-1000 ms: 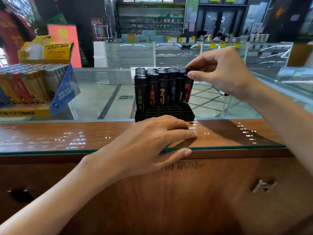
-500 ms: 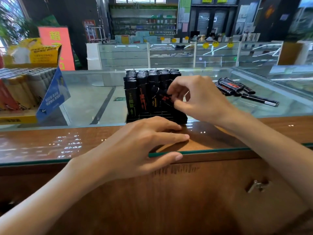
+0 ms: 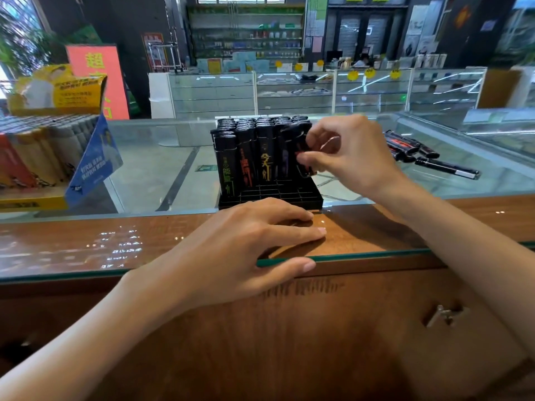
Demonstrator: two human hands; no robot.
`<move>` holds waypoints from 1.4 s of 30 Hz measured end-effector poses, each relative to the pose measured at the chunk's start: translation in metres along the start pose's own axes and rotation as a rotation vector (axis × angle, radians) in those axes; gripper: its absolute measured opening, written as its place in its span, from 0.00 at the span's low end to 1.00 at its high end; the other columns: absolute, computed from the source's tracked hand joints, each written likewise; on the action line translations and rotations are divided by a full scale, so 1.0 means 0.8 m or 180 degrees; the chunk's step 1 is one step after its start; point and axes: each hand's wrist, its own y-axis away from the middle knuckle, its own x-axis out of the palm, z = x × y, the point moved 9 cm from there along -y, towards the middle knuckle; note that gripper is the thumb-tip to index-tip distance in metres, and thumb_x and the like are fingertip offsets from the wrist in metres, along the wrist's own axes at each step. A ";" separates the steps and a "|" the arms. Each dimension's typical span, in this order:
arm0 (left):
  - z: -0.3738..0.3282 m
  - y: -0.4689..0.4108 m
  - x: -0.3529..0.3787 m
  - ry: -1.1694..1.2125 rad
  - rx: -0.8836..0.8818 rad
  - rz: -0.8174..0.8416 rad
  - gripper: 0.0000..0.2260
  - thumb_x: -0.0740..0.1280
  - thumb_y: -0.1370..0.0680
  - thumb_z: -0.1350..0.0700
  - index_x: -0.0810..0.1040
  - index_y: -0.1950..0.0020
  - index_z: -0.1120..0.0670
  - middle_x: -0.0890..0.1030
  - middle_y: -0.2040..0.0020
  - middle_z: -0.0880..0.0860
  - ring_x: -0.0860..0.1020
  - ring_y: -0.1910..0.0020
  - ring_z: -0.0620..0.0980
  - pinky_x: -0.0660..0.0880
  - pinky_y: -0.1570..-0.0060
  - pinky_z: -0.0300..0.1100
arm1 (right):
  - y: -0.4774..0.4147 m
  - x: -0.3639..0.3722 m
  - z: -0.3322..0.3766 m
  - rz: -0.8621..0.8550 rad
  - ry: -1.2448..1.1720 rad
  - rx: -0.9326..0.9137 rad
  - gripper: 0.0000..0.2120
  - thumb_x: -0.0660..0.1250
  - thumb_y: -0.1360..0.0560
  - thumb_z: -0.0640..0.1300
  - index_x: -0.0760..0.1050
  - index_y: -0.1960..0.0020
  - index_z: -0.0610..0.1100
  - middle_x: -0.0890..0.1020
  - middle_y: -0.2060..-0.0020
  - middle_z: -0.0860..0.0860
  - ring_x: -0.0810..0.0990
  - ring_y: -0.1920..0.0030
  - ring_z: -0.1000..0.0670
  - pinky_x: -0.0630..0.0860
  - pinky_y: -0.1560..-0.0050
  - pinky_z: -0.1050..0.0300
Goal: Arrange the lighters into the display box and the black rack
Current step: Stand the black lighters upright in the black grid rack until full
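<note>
A glass-topped wooden surface (image 3: 86, 244) spans the view. On its far left stands the display box (image 3: 86, 163), packed with pale lighters. The black rack (image 3: 269, 195) sits at centre, its back rows full and its front row of slots bare. The left hand (image 3: 231, 250) lies flat and loose in front of the rack. The right hand (image 3: 350, 157) pinches a lighter (image 3: 304, 157) above the rack's right front corner. Spare lighters (image 3: 405, 146) lie to the right.
</note>
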 end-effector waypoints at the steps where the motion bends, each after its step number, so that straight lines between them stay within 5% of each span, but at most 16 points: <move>1: 0.000 0.000 0.000 -0.0004 0.0004 0.0000 0.18 0.62 0.22 0.45 0.76 0.35 0.49 0.77 0.36 0.50 0.74 0.38 0.45 0.75 0.44 0.45 | 0.000 -0.004 -0.008 -0.0031 -0.0197 0.0144 0.11 0.76 0.33 0.41 0.78 0.58 0.36 0.82 0.67 0.47 0.82 0.68 0.52 0.79 0.62 0.64; 4: 0.000 -0.001 0.000 -0.0016 0.0017 -0.0008 0.18 0.62 0.23 0.45 0.76 0.35 0.49 0.77 0.36 0.50 0.75 0.38 0.45 0.75 0.45 0.46 | -0.001 -0.002 -0.019 -0.0009 -0.0445 0.0309 0.11 0.76 0.33 0.40 0.79 0.56 0.34 0.83 0.66 0.43 0.84 0.67 0.49 0.82 0.61 0.55; 14: 0.001 0.000 0.001 -0.0067 0.0002 -0.0017 0.18 0.61 0.22 0.45 0.75 0.34 0.48 0.76 0.36 0.50 0.74 0.37 0.44 0.75 0.44 0.45 | -0.001 0.011 -0.022 0.0162 -0.0415 0.0254 0.10 0.75 0.32 0.38 0.79 0.58 0.31 0.83 0.68 0.41 0.84 0.68 0.50 0.81 0.65 0.60; 27: 0.000 0.000 0.001 -0.0114 0.0072 -0.0048 0.18 0.61 0.22 0.45 0.75 0.34 0.49 0.76 0.36 0.50 0.74 0.37 0.45 0.75 0.43 0.46 | -0.001 0.012 -0.034 0.0130 -0.0391 0.0493 0.08 0.75 0.32 0.39 0.78 0.60 0.35 0.82 0.71 0.46 0.83 0.70 0.50 0.82 0.63 0.54; 33: 0.000 0.000 0.000 -0.0036 0.0068 -0.0091 0.18 0.62 0.22 0.45 0.76 0.35 0.49 0.76 0.36 0.50 0.73 0.37 0.44 0.74 0.43 0.45 | 0.000 0.008 -0.031 0.0058 -0.0073 0.0418 0.09 0.76 0.32 0.43 0.77 0.60 0.41 0.81 0.69 0.50 0.81 0.70 0.55 0.78 0.65 0.64; 40: -0.002 -0.001 -0.003 0.0024 0.0053 -0.0124 0.18 0.63 0.22 0.45 0.76 0.35 0.49 0.76 0.36 0.48 0.73 0.37 0.41 0.74 0.42 0.43 | 0.003 0.008 -0.025 0.0120 0.0061 0.0355 0.09 0.75 0.31 0.44 0.77 0.58 0.41 0.81 0.67 0.49 0.82 0.64 0.49 0.79 0.60 0.58; 42: 0.000 0.002 -0.020 0.0371 -0.0055 -0.0478 0.15 0.65 0.22 0.48 0.79 0.38 0.51 0.79 0.40 0.47 0.75 0.40 0.38 0.75 0.43 0.39 | 0.003 0.006 -0.027 0.0116 0.0021 0.0402 0.11 0.75 0.31 0.45 0.77 0.55 0.39 0.82 0.64 0.47 0.83 0.62 0.48 0.80 0.57 0.54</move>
